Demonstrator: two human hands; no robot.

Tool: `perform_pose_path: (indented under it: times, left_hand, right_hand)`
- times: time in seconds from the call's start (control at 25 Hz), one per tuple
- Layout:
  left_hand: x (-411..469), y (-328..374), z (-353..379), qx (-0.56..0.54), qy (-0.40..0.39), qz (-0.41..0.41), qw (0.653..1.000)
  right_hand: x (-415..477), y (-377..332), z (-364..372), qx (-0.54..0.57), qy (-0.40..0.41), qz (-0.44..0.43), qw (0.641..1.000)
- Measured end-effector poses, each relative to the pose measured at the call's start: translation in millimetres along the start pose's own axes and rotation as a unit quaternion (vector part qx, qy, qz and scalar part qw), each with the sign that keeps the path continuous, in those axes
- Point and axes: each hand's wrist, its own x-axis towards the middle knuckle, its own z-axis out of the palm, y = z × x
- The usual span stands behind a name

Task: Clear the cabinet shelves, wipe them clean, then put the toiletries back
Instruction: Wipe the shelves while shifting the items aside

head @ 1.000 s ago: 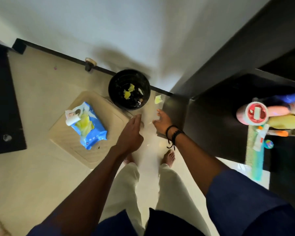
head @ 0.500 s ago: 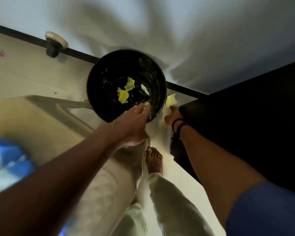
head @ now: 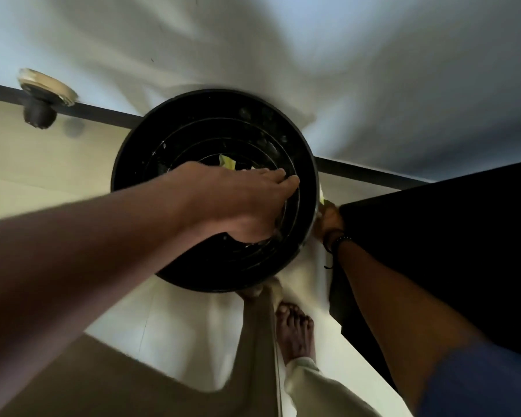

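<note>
Both hands (head: pixel 247 203) (head: pixel 328 219) low at the bin (head: pixel 151 164).

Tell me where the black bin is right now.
The bin stands on the floor against the white wall, centre of the head view, just left of the dark cabinet. The left hand reaches over its mouth.

Glossy black plastic bin (head: pixel 175 152), ribbed inside, wet-looking sheen on wall. Smooth pale floor (head: pixel 42 164), slight gloss; matt dark cabinet (head: pixel 451 236) side; matt white wall (head: pixel 253 40). Soft cream cloth trousers (head: pixel 322 389), blue cloth sleeve (head: pixel 487 383), beaded wristband (head: pixel 339 240).
</note>
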Motion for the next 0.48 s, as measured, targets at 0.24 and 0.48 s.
perform_pose_path:
  times: [0.24, 0.48]
  left_hand:
    - [-102.5, 19.0, -5.7, -0.068, 0.034, -0.052, 0.996]
    - [-155.4, 33.8, -6.3, -0.102, 0.122, -0.110, 0.981]
  right_hand:
    - [-180.9, -92.1, -30.7, 0.008, 0.209, -0.195, 0.958]
    - [-277.8, -140.3, 6.8, -0.213, -0.005, -0.393, 0.894]
